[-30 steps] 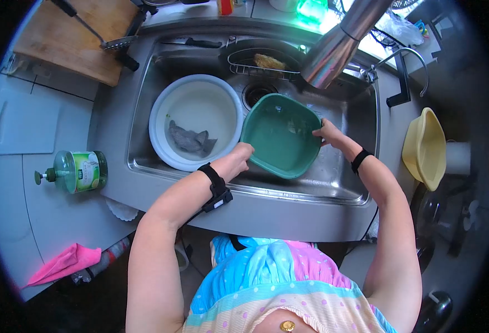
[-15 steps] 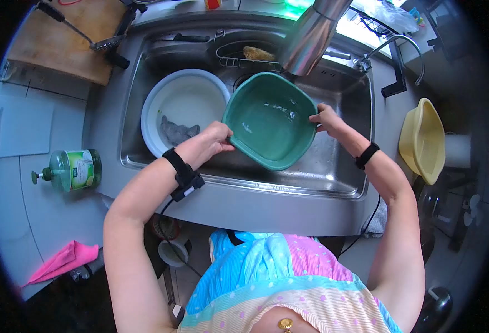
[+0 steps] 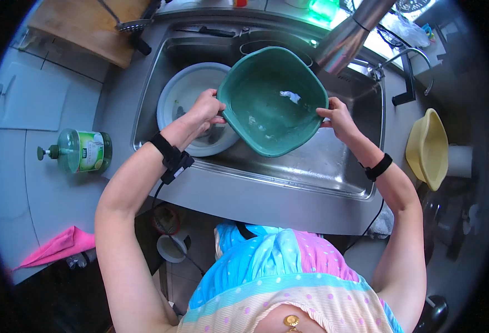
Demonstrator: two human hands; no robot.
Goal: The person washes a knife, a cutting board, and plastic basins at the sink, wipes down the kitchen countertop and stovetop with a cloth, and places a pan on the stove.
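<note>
here, green basin (image 3: 268, 108), corner toward wearer (image 3: 278, 272)

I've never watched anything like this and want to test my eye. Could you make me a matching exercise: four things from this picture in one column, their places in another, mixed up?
Things
1. knife
2. green basin
3. yellow basin
4. pale basin

Places
A. held at its rim by the left hand and the right hand
B. inside the sink, partly hidden from view
C. along the sink's back edge
D. to the right of the sink

Pairs
1-C, 2-A, 3-D, 4-B
</note>
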